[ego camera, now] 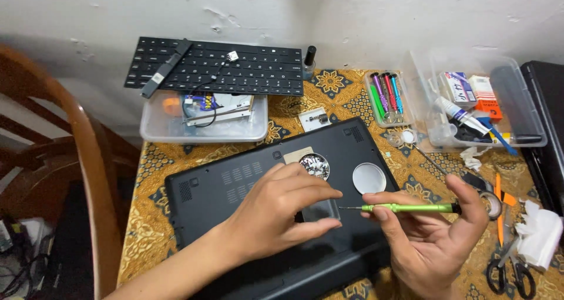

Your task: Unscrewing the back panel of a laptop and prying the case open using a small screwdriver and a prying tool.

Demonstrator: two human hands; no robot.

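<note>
A black laptop [247, 212] lies underside up on the patterned tabletop [346, 94], its base exposed for work. The left hand [276, 209] presses curled fingers on it, seemingly steadying it, while the right hand [432, 241] grips a green screwdriver [405, 208] level, tip just beside the left fingertips.

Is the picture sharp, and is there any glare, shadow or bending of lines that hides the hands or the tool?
Head view: sharp overall, evenly lit; the left hand and right hand show little blur; the green screwdriver is crisp; mild glare on the round metal disc; soft shadow under the left hand on the black laptop base; the keyboard and chair curve from wide-angle distortion.
</note>
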